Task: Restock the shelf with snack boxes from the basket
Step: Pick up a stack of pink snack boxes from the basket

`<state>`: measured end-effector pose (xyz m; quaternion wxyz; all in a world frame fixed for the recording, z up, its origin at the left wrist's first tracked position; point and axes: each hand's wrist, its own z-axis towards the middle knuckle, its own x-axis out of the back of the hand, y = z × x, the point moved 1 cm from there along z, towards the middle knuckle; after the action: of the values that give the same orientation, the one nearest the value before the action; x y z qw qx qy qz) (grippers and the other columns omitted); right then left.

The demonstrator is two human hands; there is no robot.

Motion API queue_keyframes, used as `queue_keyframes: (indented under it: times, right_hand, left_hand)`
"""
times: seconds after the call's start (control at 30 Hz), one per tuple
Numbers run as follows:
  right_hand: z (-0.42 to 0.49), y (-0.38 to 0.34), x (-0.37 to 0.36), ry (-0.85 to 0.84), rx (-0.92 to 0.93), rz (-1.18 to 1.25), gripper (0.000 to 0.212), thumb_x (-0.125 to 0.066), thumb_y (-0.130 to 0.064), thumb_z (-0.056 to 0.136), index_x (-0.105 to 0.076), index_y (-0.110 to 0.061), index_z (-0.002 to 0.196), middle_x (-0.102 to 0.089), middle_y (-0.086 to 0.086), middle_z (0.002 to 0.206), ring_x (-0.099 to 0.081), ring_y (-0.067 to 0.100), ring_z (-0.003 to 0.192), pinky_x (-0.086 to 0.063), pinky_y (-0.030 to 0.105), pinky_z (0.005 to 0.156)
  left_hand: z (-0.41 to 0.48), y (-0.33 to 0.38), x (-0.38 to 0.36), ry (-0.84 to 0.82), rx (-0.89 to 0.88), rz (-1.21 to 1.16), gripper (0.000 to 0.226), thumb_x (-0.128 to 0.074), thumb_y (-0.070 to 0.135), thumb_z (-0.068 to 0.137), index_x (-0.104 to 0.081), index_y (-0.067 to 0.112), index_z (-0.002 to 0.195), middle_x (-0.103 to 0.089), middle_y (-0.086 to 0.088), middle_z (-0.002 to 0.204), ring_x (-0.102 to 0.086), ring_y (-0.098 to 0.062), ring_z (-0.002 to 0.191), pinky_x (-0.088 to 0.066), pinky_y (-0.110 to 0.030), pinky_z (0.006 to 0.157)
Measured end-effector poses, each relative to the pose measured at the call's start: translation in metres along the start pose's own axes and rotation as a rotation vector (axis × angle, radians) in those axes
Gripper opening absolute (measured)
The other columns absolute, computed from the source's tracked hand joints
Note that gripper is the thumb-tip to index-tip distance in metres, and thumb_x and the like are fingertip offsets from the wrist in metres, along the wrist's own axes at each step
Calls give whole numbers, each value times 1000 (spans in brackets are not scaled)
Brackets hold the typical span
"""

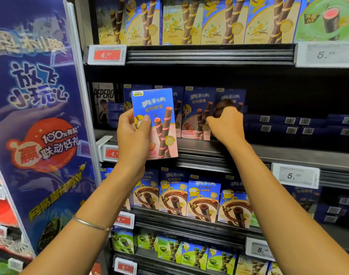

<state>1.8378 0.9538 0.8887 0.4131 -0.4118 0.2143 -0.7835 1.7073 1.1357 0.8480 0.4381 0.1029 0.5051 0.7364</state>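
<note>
One snack box (154, 124), blue with pink-striped wafer rolls printed on it, is held upright in front of the middle shelf (269, 153), just off its front edge and not set down yet. It's gripped low on its left side by the left hand (133, 133), thumb pressed across the front and the fingers tucked behind. A thin bracelet (90, 223) is worn on that wrist.

Just behind it, a row of matching boxes (197, 112) is stood up on the shelf. The right hand (226, 124) is reached in against the rightmost box (231, 100) of that row, fingers curled at its lower front. Whether that box is really pinched or only touched can't be made out, it's pretty dark and blurry there.

Further right on the same shelf, flat dark-blue packs (300, 126) are stacked on their sides. Yellow boxes (189, 20) are lined up on the shelf above, chocolate-print boxes (203, 197) on the one below, and green boxes (189, 255) lower still. A red price tag (107, 54) and a white price tag (295, 175) are clipped to the shelf edges. A big blue promo panel (40, 116) is fixed along the left end.
</note>
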Motion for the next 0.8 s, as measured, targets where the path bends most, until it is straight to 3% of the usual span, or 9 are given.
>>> queue_keyframes:
  times: [0.1, 0.17, 0.23, 0.3, 0.37, 0.5, 0.6, 0.7, 0.8]
  right_hand:
    - [-15, -3, 10, 105, 65, 54, 36, -68, -44, 90, -56, -11, 100, -62, 5, 98, -59, 24, 91, -47, 34, 70]
    - [-31, -13, 18, 82, 131, 219, 41, -69, -49, 89, -60, -16, 111, -65, -4, 100, -62, 13, 91, -51, 30, 74]
    - [-47, -23, 20, -105, 157, 404, 39, -73, -46, 88, -63, -20, 114, -71, -8, 93, -68, 5, 86, -53, 21, 72]
    - [-60, -30, 19, -294, 170, 456, 43, -77, -42, 85, -60, -21, 119, -73, -5, 94, -72, 6, 85, -56, 22, 70]
    - [-67, -32, 21, -305, 209, 392, 49, -80, -35, 84, -56, -21, 123, -72, -5, 96, -73, 7, 81, -60, 24, 68]
    - [-61, -22, 37, -201, 218, 368, 45, -83, -22, 82, -56, -21, 119, -70, -7, 89, -71, 4, 71, -58, 21, 61]
    - [-47, -1, 54, -114, 146, 368, 43, -83, -18, 80, -59, -21, 116, -70, -7, 87, -73, 11, 76, -61, 36, 71]
    - [-28, 28, 74, -9, 51, 354, 41, -82, -15, 80, -61, -17, 116, -72, -2, 94, -74, 19, 84, -61, 50, 79]
    - [-16, 54, 86, 85, -9, 251, 41, -82, -18, 79, -64, -15, 116, -73, 2, 106, -70, 19, 95, -59, 43, 85]
  left_hand:
    - [-1, 2, -4, 3, 1, -8, 17, -55, 17, 110, -53, 27, 124, -75, 13, 100, -75, 0, 75, -55, -21, 50]
    - [-1, 4, -8, -4, 5, -20, 18, -55, 17, 110, -54, 24, 127, -75, 13, 99, -75, 0, 75, -54, -21, 50]
    - [-3, 6, -16, -29, 8, -30, 24, -55, 16, 110, -53, 18, 134, -75, 4, 111, -76, -5, 86, -57, -23, 58]
    - [-7, 8, -27, -59, 6, -52, 28, -56, 13, 109, -53, 13, 137, -75, -2, 118, -77, -13, 97, -63, -28, 71]
    - [-10, 10, -37, -72, -6, -83, 27, -57, 10, 108, -54, 12, 135, -76, 0, 114, -77, -10, 95, -63, -27, 75]
    - [-12, 9, -52, -169, -19, -92, 28, -58, 13, 108, -53, 13, 136, -79, 10, 98, -75, -3, 85, -58, -22, 62]
    - [-2, 7, -48, -188, -107, 84, 42, -64, 22, 106, -50, 15, 145, -73, 7, 110, -69, 4, 93, -55, -19, 76]
    - [22, 3, -26, -78, -295, 456, 64, -76, 25, 97, -45, 10, 151, -53, -14, 140, -57, -20, 125, -47, -29, 108]
    - [47, -2, -10, 19, -271, 713, 87, -85, 33, 88, -36, 4, 154, -35, -24, 152, -37, -39, 141, -33, -42, 119]
